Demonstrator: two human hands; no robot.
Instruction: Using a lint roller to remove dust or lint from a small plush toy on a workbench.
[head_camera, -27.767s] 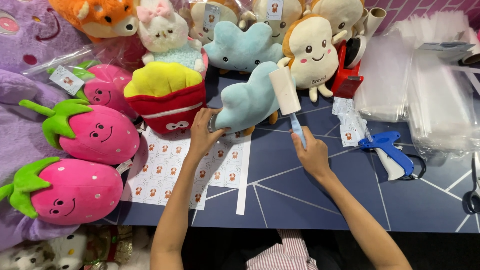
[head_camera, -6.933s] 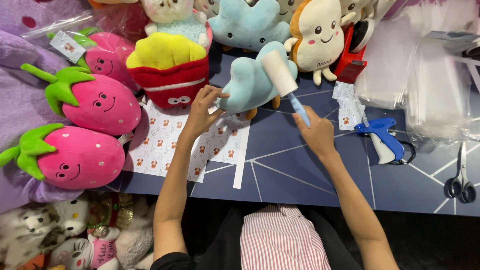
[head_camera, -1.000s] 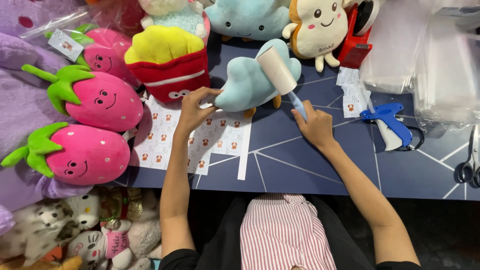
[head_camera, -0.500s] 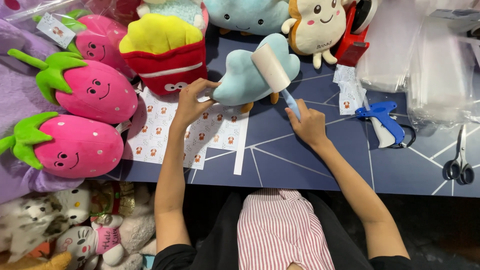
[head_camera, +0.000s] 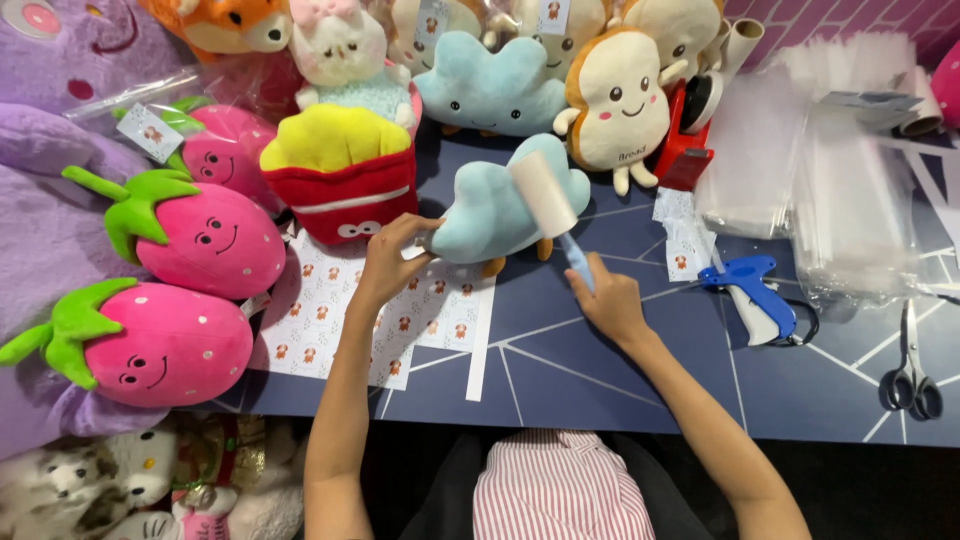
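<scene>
On the dark blue worktop (head_camera: 620, 370), the left hand (head_camera: 390, 262) pinches the lower edge of a pale blue cloud plush (head_camera: 490, 205) that lies near the middle, while the right hand (head_camera: 612, 300) is closed around the blue handle of a lint roller (head_camera: 548, 195) whose white roll rests on the plush. Under the left hand lies a sticker sheet (head_camera: 395, 320) with small printed figures. Just behind the plush crowd a red and yellow fries plush (head_camera: 340, 175), a second cloud plush (head_camera: 490, 85) and a toast plush (head_camera: 615, 100). Pink strawberry plushes (head_camera: 175, 345) fill the left edge. To the right lie a blue tagging gun (head_camera: 755, 295), clear bags (head_camera: 820, 190) and scissors (head_camera: 908, 370).
</scene>
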